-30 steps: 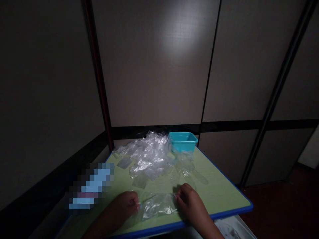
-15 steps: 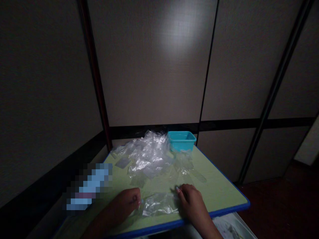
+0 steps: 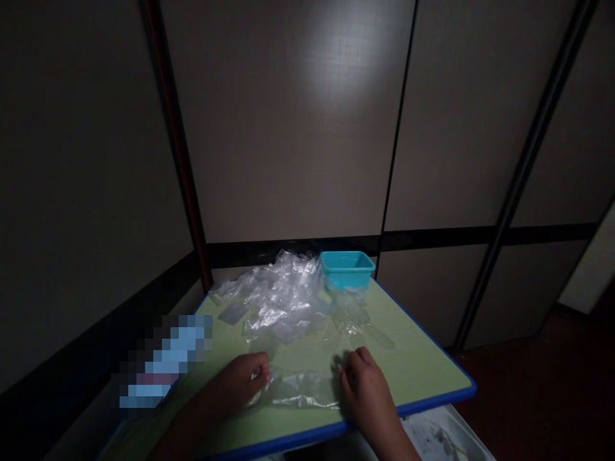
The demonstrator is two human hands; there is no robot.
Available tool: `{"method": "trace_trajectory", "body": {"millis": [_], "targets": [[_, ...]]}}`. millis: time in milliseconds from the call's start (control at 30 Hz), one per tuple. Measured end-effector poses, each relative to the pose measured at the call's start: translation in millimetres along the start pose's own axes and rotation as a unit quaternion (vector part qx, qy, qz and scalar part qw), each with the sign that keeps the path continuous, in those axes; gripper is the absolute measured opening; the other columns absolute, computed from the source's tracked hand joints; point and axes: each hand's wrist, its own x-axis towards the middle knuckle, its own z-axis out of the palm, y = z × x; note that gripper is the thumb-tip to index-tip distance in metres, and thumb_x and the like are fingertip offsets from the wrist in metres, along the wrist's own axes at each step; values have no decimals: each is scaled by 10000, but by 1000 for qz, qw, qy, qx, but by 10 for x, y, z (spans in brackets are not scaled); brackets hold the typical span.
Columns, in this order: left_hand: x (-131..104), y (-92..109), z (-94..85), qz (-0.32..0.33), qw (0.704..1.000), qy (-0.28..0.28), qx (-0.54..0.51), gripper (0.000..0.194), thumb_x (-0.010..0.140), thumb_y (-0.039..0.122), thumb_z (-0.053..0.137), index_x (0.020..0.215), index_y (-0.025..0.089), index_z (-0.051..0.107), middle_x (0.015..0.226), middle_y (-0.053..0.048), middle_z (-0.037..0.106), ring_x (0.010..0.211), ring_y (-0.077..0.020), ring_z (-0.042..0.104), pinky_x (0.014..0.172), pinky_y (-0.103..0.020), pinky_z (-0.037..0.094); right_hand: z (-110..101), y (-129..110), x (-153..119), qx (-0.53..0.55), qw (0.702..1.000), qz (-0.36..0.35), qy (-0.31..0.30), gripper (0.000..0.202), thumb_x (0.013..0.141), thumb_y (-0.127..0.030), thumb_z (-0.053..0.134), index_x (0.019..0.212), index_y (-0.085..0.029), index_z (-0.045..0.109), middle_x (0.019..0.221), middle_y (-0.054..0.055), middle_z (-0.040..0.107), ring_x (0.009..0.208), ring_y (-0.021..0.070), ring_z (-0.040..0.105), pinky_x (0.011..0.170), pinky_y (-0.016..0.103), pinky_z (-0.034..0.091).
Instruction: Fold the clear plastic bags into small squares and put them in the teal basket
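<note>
A clear plastic bag stretches flat between my two hands near the table's front edge. Its left end is pinched in the closed fingers of my left hand. My right hand is closed on the right end, with its fingertips curled inward. Beyond them lies a large crumpled heap of clear plastic bags. Some thin, flat clear plastic is spread to the right of the heap, in front of a turquoise basket.
The light green table has a blue edge and stands against panelled cabinet doors. A blurred-out blue object is at the table's left side. Below the front right edge is a white container with things in it.
Both hands have shifted slightly upward in the view. The bag between them looks pulled straighter. The whole view has moved a little.
</note>
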Motion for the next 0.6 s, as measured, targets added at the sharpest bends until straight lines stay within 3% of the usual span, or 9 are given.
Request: {"method": "trace_trajectory", "body": {"millis": [200,300,367,467,600], "targets": [[91,321,-5,12,995,77,65,157,851,281,467,743,191,536,783,-41,574,800,-216,534,735,-317,402,36,-13,-33,-45,999,4,13,118,804,-106,505,754,-187,575,819,69,558,803,220,527,720,311,363],[91,541,76,47,993,84,74,129,849,289,519,903,202,596,955,-56,611,958,-236,535,864,-345,398,58,-1,-30,-55,998,4,14,131,793,-81,494,762,-182,573,816,74,570,804,223,525,728,315,362],[70,622,160,79,993,62,68,228,854,306,545,1063,240,608,1101,-39,620,1065,-223,527,954,-336,381,72,11,-25,-59,998,5,12,148,789,-66,483,758,-182,568,802,72,577,794,219,525,727,311,366],[38,599,293,94,995,32,32,464,875,282,529,1334,274,465,1345,-19,522,1218,-194,478,1051,-320,347,92,29,-17,-64,998,8,11,171,783,-43,467,763,-184,563,794,68,589,786,211,529,721,298,374],[22,425,395,83,996,37,-11,568,861,231,531,1402,313,378,1437,18,418,1301,-180,408,1101,-334,308,112,35,-10,-71,997,15,12,191,775,-20,458,772,-180,562,796,68,597,795,208,539,735,290,383]]}}
